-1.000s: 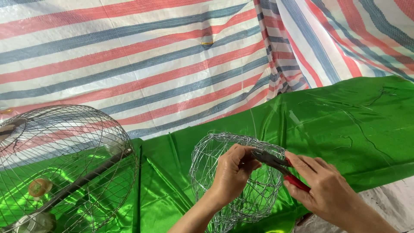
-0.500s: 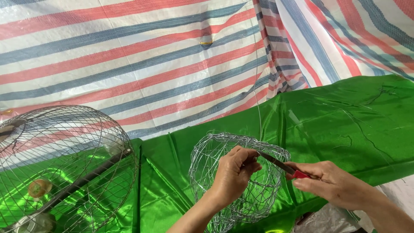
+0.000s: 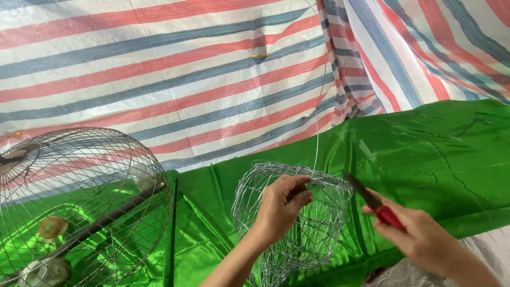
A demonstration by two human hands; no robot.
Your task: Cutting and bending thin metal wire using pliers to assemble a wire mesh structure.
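One small wire mesh basket (image 3: pixel 297 218) is seen near the front edge of the green cloth (image 3: pixel 425 159), and one larger domed wire cage (image 3: pixel 79 202) stands at the cloth's left edge. The left hand (image 3: pixel 281 207) is raised from below, fingers curled and pinched on the basket's top rim. One pair of red-handled pliers (image 3: pixel 374 204) is gripped in the right hand (image 3: pixel 419 239), just beside the basket, tips pointed up-left, apart from the wire.

Wire basket (image 3: pixel 313 223) (left-held), red-handled pliers (image 3: pixel 374 204)
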